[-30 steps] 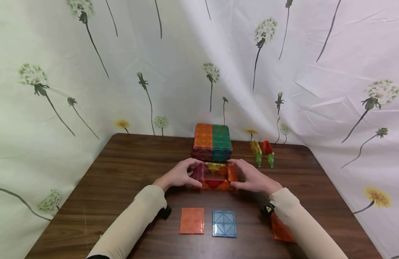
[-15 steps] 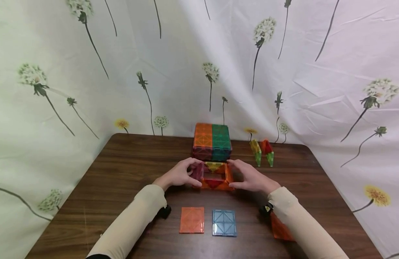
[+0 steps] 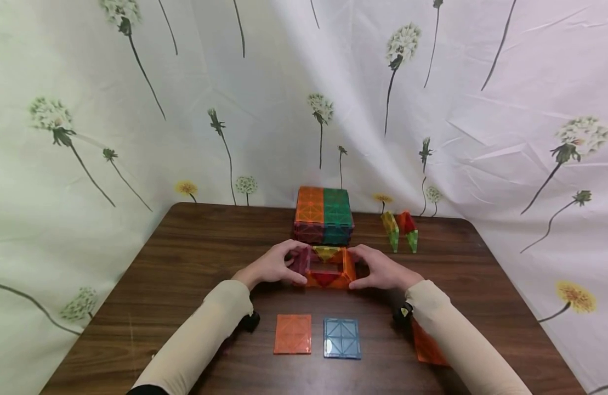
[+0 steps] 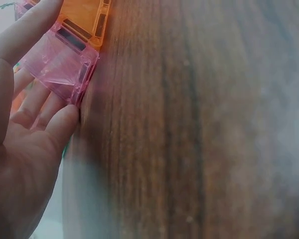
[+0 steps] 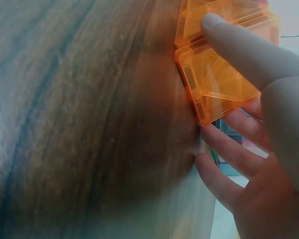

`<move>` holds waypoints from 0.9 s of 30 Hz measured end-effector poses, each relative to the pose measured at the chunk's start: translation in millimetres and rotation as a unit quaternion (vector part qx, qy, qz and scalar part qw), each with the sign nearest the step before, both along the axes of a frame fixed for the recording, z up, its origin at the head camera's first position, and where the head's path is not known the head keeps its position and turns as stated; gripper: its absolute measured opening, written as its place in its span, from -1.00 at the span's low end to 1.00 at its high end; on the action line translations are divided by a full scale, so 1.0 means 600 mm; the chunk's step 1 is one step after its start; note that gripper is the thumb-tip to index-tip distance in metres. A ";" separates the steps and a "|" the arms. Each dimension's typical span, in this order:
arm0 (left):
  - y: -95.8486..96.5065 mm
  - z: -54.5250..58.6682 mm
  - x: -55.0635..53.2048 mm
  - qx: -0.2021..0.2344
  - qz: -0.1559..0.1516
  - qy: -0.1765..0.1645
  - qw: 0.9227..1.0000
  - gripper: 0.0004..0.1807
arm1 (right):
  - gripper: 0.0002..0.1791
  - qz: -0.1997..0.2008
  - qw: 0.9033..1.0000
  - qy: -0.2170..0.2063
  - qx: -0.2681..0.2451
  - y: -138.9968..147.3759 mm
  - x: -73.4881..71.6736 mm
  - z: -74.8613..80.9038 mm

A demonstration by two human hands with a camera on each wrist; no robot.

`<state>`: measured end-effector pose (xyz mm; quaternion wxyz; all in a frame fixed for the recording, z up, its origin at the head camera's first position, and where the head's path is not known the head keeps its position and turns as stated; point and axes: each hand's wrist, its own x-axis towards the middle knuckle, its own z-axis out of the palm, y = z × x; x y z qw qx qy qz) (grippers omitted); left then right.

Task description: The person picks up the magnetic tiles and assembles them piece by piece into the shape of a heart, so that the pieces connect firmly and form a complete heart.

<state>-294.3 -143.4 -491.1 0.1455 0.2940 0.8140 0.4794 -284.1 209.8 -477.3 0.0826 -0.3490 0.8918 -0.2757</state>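
Observation:
Mid-table stands a low box-like ring of translucent magnetic tiles. My left hand [image 3: 271, 266] holds its left side, a pink-purple magnetic tile [image 4: 57, 64], thumb at the near corner and fingers behind. On the right side, my right hand [image 3: 385, 269] holds an orange magnetic tile [image 5: 214, 79] the same way, with its thumb towards the front wall. A red triangle tile [image 3: 325, 279] sits between orange pieces in that front wall. The back wall has a yellow triangle tile [image 3: 326, 253]. From above, the ring's top looks uncovered.
Directly behind is a larger block [image 3: 311, 206] of orange, green and purple tiles. Two small folded tile pieces [image 3: 391, 231] stand at back right. Nearer lie an orange square tile [image 3: 293, 334] and a blue square tile [image 3: 342, 338]. Another orange tile [image 3: 426, 345] is partly under the right forearm.
My right hand has moved slightly left, bringing the right orange tile in against the ring's front and back walls. The left hand stays almost where it was.

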 end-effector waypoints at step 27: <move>-0.222 0.029 0.094 -0.108 -0.069 0.047 0.991 -0.36 | -0.03 -0.013 1.000 -0.013 0.001 0.005 0.002 -0.002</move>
